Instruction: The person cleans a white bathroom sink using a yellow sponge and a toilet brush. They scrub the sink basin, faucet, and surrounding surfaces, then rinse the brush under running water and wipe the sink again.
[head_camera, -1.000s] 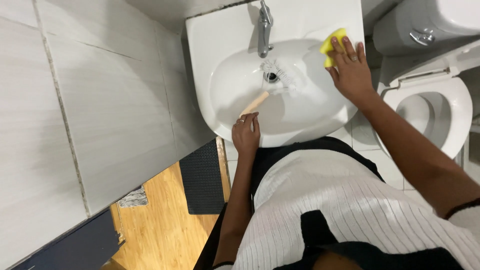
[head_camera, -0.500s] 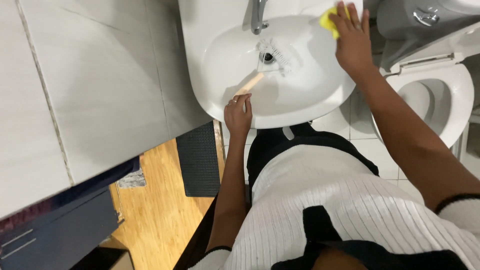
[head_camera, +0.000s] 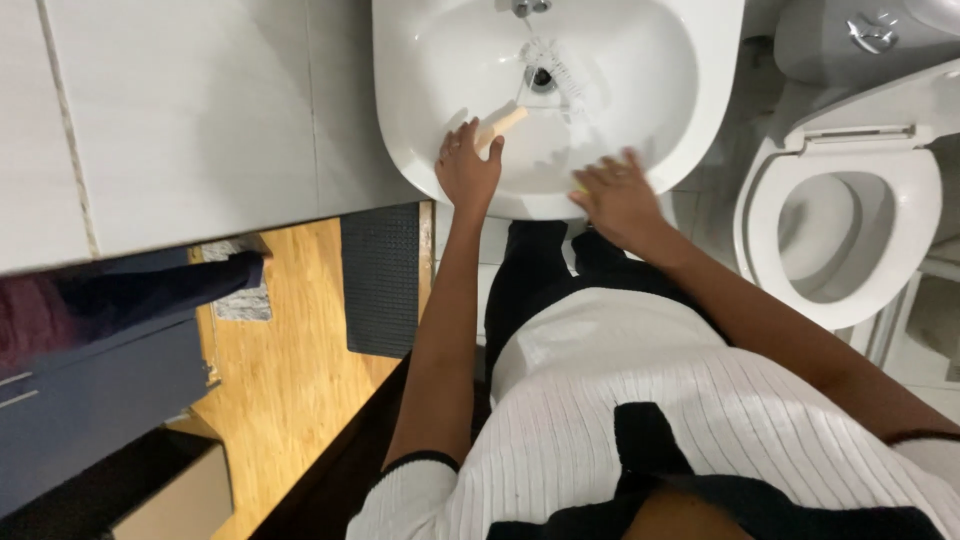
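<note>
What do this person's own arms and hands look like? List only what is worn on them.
Both arms are bare from hand to upper arm. The left hand and right hand wear no gloves. Short white ribbed sleeves with dark trim at the cuff end near each upper arm. No watch or bracelet shows; rings cannot be made out.

toilet (head_camera: 850, 240) right of sink (head_camera: 690, 120), mat (head_camera: 380, 280) left below

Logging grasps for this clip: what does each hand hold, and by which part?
Left hand grips a brush by its wooden handle end. Right hand presses a mostly hidden yellow sponge on the sink rim.
</note>
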